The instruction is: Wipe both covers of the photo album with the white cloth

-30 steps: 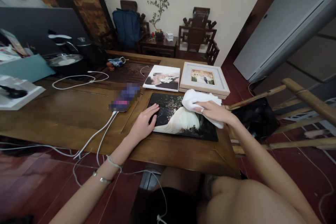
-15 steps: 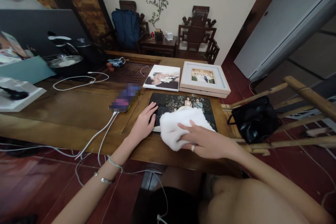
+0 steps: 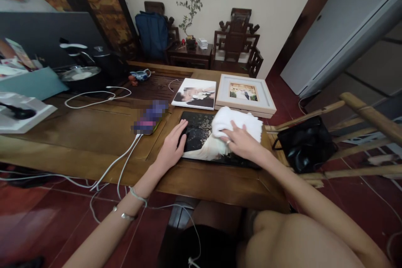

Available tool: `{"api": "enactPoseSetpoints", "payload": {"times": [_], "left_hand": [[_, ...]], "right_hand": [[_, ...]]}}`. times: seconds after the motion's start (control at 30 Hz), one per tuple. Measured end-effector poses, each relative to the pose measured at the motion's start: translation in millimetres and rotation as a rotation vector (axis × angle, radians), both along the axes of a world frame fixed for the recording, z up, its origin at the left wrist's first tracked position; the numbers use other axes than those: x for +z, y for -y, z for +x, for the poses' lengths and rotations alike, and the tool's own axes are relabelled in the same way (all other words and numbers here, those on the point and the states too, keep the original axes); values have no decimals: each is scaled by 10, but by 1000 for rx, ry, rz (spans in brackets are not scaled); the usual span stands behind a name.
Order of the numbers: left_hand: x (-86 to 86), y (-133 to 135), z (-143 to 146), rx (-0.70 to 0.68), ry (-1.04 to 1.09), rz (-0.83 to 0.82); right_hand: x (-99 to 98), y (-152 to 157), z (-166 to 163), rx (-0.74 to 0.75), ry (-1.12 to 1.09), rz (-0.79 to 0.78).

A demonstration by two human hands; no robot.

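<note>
A dark photo panel (image 3: 197, 136) with a pale dress in its picture lies flat on the wooden table. My left hand (image 3: 172, 144) rests on its left edge, fingers stretched out and holding nothing. My right hand (image 3: 241, 142) grips a fluffy white cloth (image 3: 240, 123), which lies over the upper right part of the panel and hides the people in the picture. Just behind the panel are a white-edged photo print (image 3: 194, 93) and, to its right, a pale framed photo (image 3: 245, 92) on a shallow box.
A phone (image 3: 150, 117) with white cables lies left of the panel. Further left stand a white power strip holder (image 3: 27, 113), a teal box (image 3: 40, 86) and a black kettle (image 3: 106, 63). A black bag (image 3: 304, 144) sits on a bamboo chair at right. Another person is at far left.
My right hand has pushed the cloth up and to the right across the panel, uncovering the dress and the lower middle. My left hand stays at the left edge.
</note>
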State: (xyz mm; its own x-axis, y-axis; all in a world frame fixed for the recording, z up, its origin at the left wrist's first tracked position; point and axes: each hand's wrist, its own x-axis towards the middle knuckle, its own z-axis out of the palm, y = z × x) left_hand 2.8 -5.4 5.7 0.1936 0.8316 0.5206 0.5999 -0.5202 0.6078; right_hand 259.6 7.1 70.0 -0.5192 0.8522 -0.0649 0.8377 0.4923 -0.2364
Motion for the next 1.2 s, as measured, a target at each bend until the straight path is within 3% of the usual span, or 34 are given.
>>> {"api": "enactPoseSetpoints", "payload": {"times": [0.13, 0.23, 0.33, 0.43, 0.57, 0.67, 0.77, 0.87, 1.03, 1.1, 1.2], "left_hand": [[2, -4, -30, -22, 316, -34], [-36, -38, -48, -18, 592, -68], [-40, -44, -51, -2, 565, -69], [-11, -10, -35, 5, 265, -54], [9, 24, 9, -35, -42, -23], [-5, 15, 36, -49, -98, 2], [-22, -3, 43, -37, -121, 26], [-32, -13, 32, -28, -134, 32], [-46, -16, 3, -26, -141, 24], [-50, -17, -3, -21, -137, 24], [-56, -19, -3, -34, -128, 26]], "right_hand": [[-50, 35, -501, 340, -46, 48], [-40, 165, -667, 587, -83, 105], [44, 338, -607, 698, -102, 52], [172, 491, -367, 625, -95, -81], [287, 484, 68, 376, -85, -202], [280, 261, 268, 156, -51, -156], [220, -62, 183, 49, -60, -51], [168, -359, -170, 33, -105, -26], [151, -580, -765, 193, -218, -65], [140, -576, -800, 238, -223, -63], [104, -539, -558, 191, -226, -39]]}}
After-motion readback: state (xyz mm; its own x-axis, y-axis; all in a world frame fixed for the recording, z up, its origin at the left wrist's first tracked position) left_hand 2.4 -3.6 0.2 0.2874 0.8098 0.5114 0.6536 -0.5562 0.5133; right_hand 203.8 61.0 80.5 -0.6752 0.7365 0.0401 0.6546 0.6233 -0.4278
